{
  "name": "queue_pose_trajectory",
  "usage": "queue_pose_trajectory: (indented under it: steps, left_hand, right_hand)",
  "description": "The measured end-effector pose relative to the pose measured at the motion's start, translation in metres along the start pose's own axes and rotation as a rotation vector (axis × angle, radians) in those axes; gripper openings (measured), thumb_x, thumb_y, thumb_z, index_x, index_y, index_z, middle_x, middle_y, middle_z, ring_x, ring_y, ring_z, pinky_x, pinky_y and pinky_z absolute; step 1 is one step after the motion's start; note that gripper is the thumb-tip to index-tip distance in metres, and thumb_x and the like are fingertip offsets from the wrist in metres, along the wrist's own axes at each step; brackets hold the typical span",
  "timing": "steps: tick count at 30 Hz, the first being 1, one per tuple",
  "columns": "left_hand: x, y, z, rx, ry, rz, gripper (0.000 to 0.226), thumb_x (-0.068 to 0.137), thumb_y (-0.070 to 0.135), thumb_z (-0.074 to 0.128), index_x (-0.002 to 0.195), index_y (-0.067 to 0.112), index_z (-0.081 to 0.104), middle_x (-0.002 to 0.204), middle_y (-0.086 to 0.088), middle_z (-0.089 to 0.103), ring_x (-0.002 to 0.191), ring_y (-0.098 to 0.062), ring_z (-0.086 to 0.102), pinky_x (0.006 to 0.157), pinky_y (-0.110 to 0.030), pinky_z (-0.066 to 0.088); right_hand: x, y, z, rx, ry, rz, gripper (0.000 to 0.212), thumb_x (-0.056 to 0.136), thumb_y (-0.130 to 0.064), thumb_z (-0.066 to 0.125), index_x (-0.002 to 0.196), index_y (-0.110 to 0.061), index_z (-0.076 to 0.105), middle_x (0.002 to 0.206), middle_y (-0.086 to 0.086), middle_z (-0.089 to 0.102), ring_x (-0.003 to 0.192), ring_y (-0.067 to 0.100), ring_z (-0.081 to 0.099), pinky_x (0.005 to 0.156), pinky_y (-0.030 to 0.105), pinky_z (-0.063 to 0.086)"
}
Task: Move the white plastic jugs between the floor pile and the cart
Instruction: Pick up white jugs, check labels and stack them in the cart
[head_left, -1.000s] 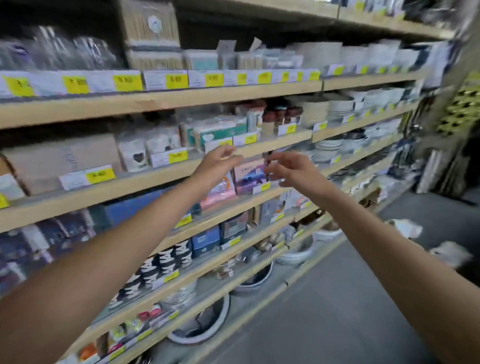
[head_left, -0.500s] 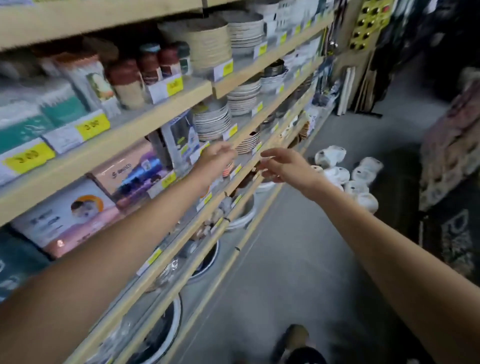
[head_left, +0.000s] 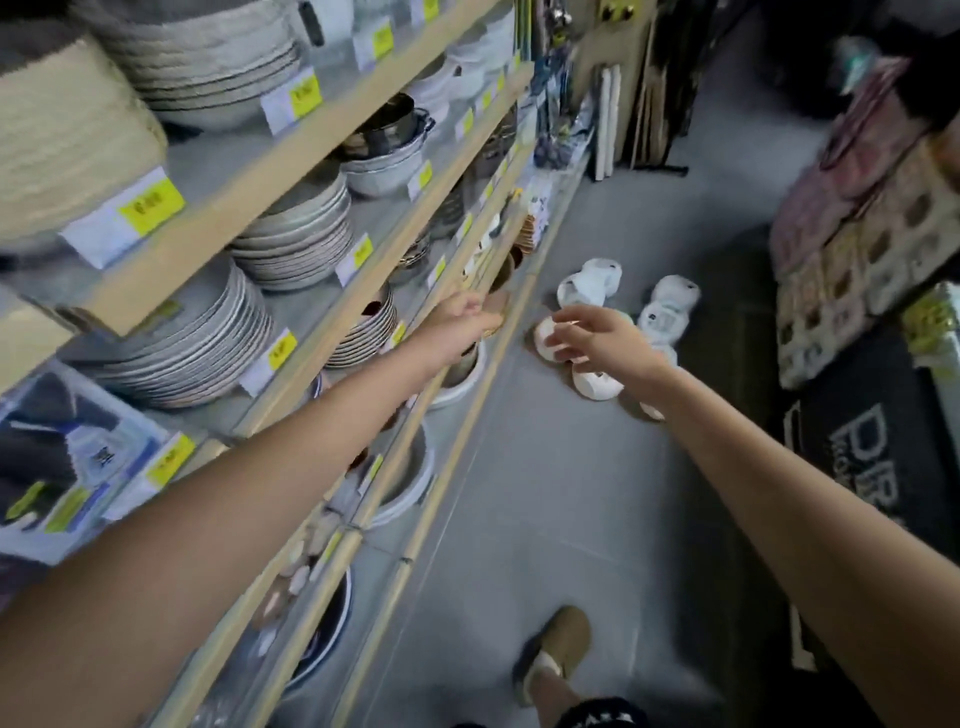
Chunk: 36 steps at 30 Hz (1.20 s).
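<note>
Several white plastic jugs (head_left: 670, 306) lie in a loose pile on the grey floor ahead, beside the bottom shelf. My right hand (head_left: 592, 332) reaches out above the pile with fingers spread and relaxed, holding nothing. It hides part of the nearest jugs. My left hand (head_left: 467, 317) is stretched forward along the shelf edges, fingers loosely curled and empty, left of the pile. No cart shows in the head view.
Wooden shelving (head_left: 291, 171) with stacked plates, bowls and yellow price tags runs along the left. Patterned mats and a dark doormat (head_left: 857, 467) line the right side. My foot in a tan slipper (head_left: 556, 649) stands on the grey floor (head_left: 545, 519) of the aisle.
The view has swung right and down from the shelves to the aisle floor. The jug pile has come closer, and both hands have moved toward it.
</note>
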<state>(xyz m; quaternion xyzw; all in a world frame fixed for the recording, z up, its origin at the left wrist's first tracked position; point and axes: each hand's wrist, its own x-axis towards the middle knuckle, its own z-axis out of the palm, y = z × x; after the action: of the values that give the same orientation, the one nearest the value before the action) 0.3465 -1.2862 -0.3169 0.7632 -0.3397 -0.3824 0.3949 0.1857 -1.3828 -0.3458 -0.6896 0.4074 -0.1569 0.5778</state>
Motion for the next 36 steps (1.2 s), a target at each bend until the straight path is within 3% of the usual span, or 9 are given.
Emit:
queue_pose_trajectory:
  steps: [3, 7, 12, 15, 19, 25, 30, 34, 36]
  left_hand:
    - [0.052, 0.030, 0.026, -0.010, -0.038, 0.003, 0.048, 0.096, 0.021, 0.053, 0.142, 0.012, 0.040, 0.140, -0.005, 0.050, 0.117, -0.013, 0.052, 0.087, -0.023, 0.039]
    - [0.115, 0.055, 0.050, 0.013, -0.136, -0.005, 0.053, 0.095, 0.026, 0.054, 0.144, 0.014, 0.038, 0.143, -0.003, 0.047, 0.127, -0.016, 0.048, 0.095, -0.026, 0.036]
    - [0.203, 0.079, 0.072, 0.049, -0.155, -0.024, 0.055, 0.087, 0.038, 0.060, 0.138, 0.023, 0.048, 0.136, 0.002, 0.054, 0.125, -0.015, 0.050, 0.107, -0.040, 0.038]
    - [0.273, 0.092, 0.087, 0.060, -0.186, -0.049, 0.056, 0.081, 0.045, 0.059, 0.133, 0.026, 0.051, 0.122, 0.006, 0.059, 0.116, -0.013, 0.053, 0.093, -0.031, 0.045]
    - [0.372, 0.103, 0.105, -0.016, -0.248, -0.087, 0.037, 0.096, 0.024, 0.053, 0.132, 0.017, 0.050, 0.110, 0.004, 0.053, 0.101, -0.011, 0.050, 0.061, -0.017, 0.036]
    - [0.525, 0.133, 0.125, -0.010, -0.300, -0.196, 0.039, 0.095, 0.028, 0.054, 0.133, 0.019, 0.048, 0.131, -0.001, 0.053, 0.116, -0.017, 0.051, 0.081, -0.028, 0.034]
    - [0.616, 0.152, 0.144, -0.028, -0.355, -0.247, 0.036, 0.095, 0.028, 0.054, 0.130, 0.021, 0.050, 0.123, -0.001, 0.055, 0.106, -0.015, 0.051, 0.079, -0.029, 0.035]
    - [0.668, 0.144, 0.172, -0.016, -0.428, -0.308, 0.019, 0.096, 0.023, 0.052, 0.115, 0.021, 0.056, 0.110, -0.001, 0.052, 0.101, -0.015, 0.049, 0.063, -0.020, 0.035]
    - [0.690, 0.132, 0.187, 0.001, -0.435, -0.342, 0.009, 0.097, 0.022, 0.051, 0.089, 0.025, 0.055, 0.100, -0.001, 0.052, 0.094, -0.015, 0.048, 0.064, -0.023, 0.035]
  right_hand:
    - [0.045, -0.001, -0.042, -0.022, 0.012, 0.027, 0.021, 0.100, -0.014, 0.049, 0.119, -0.008, 0.056, 0.100, 0.008, 0.066, 0.080, 0.016, 0.060, 0.064, 0.021, 0.045]
    - [0.101, 0.001, -0.087, -0.067, 0.005, 0.078, 0.028, 0.098, -0.017, 0.052, 0.125, -0.011, 0.055, 0.109, 0.007, 0.069, 0.088, 0.014, 0.064, 0.084, 0.033, 0.051]
    - [0.177, 0.004, -0.130, -0.052, 0.020, 0.102, 0.026, 0.099, -0.017, 0.050, 0.123, -0.012, 0.054, 0.107, 0.006, 0.069, 0.090, 0.016, 0.064, 0.084, 0.033, 0.050]
    - [0.237, 0.012, -0.157, -0.069, 0.041, 0.121, 0.023, 0.099, -0.017, 0.050, 0.121, -0.014, 0.054, 0.107, 0.006, 0.069, 0.089, 0.015, 0.064, 0.089, 0.037, 0.051]
    - [0.321, 0.023, -0.187, -0.112, 0.066, 0.148, 0.028, 0.099, -0.019, 0.051, 0.125, -0.011, 0.055, 0.100, 0.002, 0.069, 0.082, 0.009, 0.064, 0.088, 0.037, 0.052]
    - [0.455, 0.035, -0.235, -0.076, 0.107, 0.265, 0.027, 0.099, -0.019, 0.050, 0.125, -0.009, 0.054, 0.106, 0.006, 0.069, 0.093, 0.019, 0.066, 0.096, 0.047, 0.052]
    - [0.533, 0.054, -0.264, -0.028, 0.138, 0.368, 0.029, 0.098, -0.016, 0.051, 0.126, -0.009, 0.055, 0.107, 0.007, 0.068, 0.095, 0.020, 0.065, 0.092, 0.042, 0.052]
    - [0.573, 0.087, -0.281, 0.030, 0.165, 0.472, 0.030, 0.097, -0.014, 0.050, 0.126, -0.007, 0.055, 0.110, 0.011, 0.067, 0.098, 0.023, 0.064, 0.075, 0.026, 0.051]
    - [0.589, 0.108, -0.288, 0.050, 0.166, 0.530, 0.031, 0.097, -0.013, 0.050, 0.127, -0.008, 0.055, 0.107, 0.009, 0.068, 0.098, 0.023, 0.064, 0.071, 0.023, 0.049]
